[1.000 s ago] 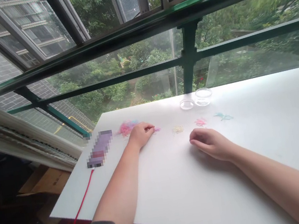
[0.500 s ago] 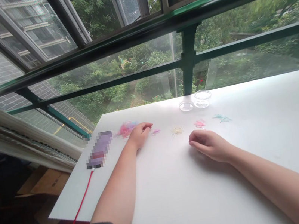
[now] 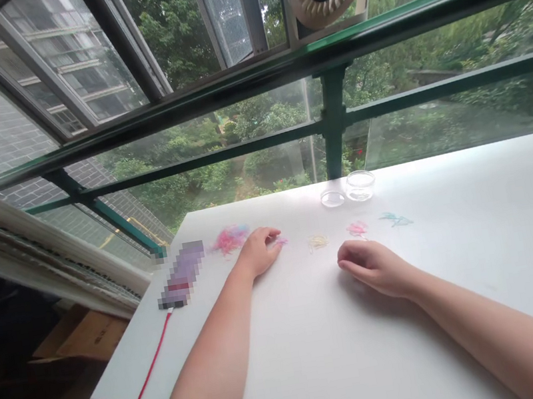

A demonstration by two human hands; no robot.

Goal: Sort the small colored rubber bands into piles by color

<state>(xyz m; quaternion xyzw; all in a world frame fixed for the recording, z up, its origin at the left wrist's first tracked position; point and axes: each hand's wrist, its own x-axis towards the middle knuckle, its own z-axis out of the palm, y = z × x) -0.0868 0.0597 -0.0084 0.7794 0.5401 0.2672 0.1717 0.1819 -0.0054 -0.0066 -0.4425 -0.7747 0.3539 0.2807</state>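
Note:
My left hand point(image 3: 261, 252) rests over the small purple pile of thin bands point(image 3: 282, 241), its thumb and fingers apart around the near side. Just left of it lies a larger mixed heap of pink, red and blue bands point(image 3: 228, 240). My right hand point(image 3: 374, 266) lies on its side on the table, fingers curled in toward the thumb, and nothing shows in them. Beyond it are a pink pile point(image 3: 357, 229) and a teal pile point(image 3: 395, 219). Between the hands sits a pale yellow pile point(image 3: 318, 241). The bands are too small to make out singly.
A clear round jar point(image 3: 360, 187) and its clear lid point(image 3: 332, 199) stand at the white table's point(image 3: 291, 357) back edge. A blurred-out phone-like object point(image 3: 182, 273) with a red cable point(image 3: 153, 362) lies left. Green window rails point(image 3: 238, 146) run behind.
My left hand has moved slightly right, onto the purple pile, and its thumb and fingers have spread. My right hand stays nearly where it was. The camera view has tilted up a little.

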